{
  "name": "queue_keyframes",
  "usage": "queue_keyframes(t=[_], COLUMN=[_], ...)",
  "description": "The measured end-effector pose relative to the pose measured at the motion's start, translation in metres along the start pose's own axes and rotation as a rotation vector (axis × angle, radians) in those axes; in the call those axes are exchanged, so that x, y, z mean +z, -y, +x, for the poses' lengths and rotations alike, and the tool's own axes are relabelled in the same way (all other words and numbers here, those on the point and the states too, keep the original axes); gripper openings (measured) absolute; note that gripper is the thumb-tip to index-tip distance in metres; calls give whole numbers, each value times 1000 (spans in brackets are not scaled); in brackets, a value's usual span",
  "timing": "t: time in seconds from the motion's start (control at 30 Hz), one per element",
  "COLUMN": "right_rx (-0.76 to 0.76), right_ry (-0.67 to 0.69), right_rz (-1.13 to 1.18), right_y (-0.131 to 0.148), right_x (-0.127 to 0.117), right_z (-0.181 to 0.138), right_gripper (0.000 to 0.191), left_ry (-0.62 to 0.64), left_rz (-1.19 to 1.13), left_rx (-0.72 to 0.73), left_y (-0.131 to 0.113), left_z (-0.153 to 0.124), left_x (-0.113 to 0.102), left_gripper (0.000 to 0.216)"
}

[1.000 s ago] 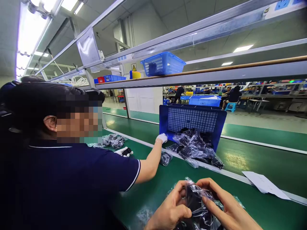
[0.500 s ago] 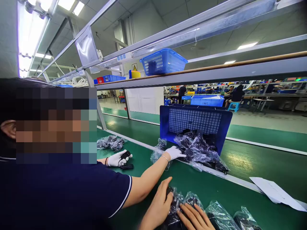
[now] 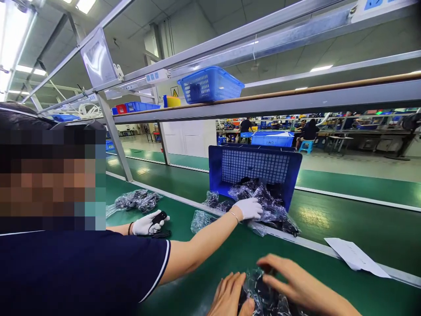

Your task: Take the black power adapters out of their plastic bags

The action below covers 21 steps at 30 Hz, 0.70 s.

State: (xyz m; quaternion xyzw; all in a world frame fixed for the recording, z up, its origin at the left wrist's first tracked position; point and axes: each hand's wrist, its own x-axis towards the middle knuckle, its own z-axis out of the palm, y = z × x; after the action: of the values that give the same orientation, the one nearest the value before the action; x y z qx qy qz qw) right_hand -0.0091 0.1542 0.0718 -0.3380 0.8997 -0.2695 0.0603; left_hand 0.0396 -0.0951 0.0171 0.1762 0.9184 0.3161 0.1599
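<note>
At the bottom edge my left hand and my right hand press on a crinkled clear bag with a black part inside, lying on the green table. Both hands touch the bag, with fingers spread over it. Just beyond, a co-worker's white-gloved hand reaches into a pile of bagged black parts spilling from a tipped blue crate. The co-worker's other gloved hand holds a small black part near the table's left.
The co-worker in a dark shirt fills the left foreground. More bagged parts lie at the left. A white paper rests on the right. A blue basket sits on the overhead shelf. Other workers sit far behind.
My hands have shifted over the bag, the right one now lying across its top. The co-worker's gloved hand moved from the crate's edge onto the pile of bags. The view has panned slightly.
</note>
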Motion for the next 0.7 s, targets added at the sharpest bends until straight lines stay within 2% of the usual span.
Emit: queue_keyframes(t=[0.1, 0.2, 0.3, 0.4, 0.57, 0.7], right_rx=[85, 227, 403, 545, 606, 659], right_ry=[-129, -269, -413, -425, -357, -391], right_rz=[-104, -224, -360, -409, -323, -168], right_y=[-35, -79, -121, -159, -199, -201], right_x=[-19, -34, -43, -39, -29, -45], right_z=[26, 45, 53, 55, 48, 32], right_gripper=[29, 35, 46, 57, 34, 25], left_ry=[-80, -121, -185, -226, -207, -237], left_rz=[-55, -180, -306, -372, -354, -399], left_rx=[62, 136, 181, 170, 154, 175], left_y=[-30, -49, -48, -38, -25, -24], left_z=[-7, 1, 21, 37, 39, 37], left_x=[-38, -56, -49, -32, -20, -19], left_gripper=[78, 67, 59, 56, 51, 44])
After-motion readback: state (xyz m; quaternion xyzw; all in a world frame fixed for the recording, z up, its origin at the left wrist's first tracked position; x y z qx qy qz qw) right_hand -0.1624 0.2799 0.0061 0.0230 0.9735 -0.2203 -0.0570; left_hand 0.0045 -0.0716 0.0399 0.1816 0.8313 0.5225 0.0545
